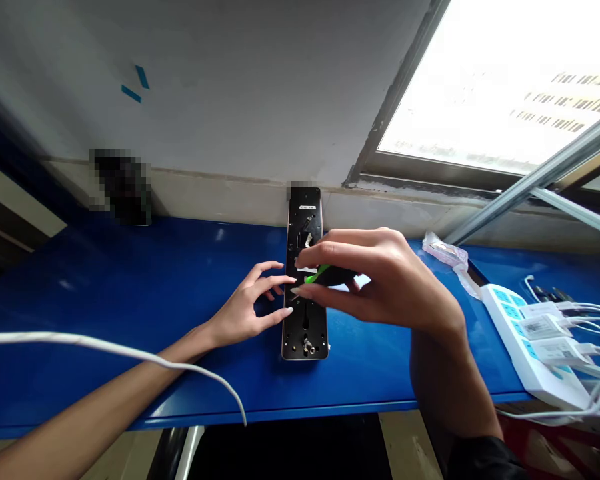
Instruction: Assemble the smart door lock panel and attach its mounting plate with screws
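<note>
A long black panel (pixel 305 333), which looks like the back of a door lock, lies on the blue table with its short end towards me. Small screws, holes, white labels and a metal post near its close end show on it. My left hand (pixel 253 303) rests at the panel's left edge, fingers spread, fingertips on or just over it. Above the panel's middle, my right hand (pixel 375 277) pinches a small screwdriver (pixel 317 274) with a green and black handle. Its thin shaft points down to the left; whether the tip touches the panel I cannot tell.
On the right of the blue table (pixel 205 267) lies a white power strip (pixel 517 340) with several plugged chargers and cables. A clear plastic bag (pixel 447 257) sits behind it. A white cable (pixel 130 353) hangs across my left forearm. Wall and window stand behind.
</note>
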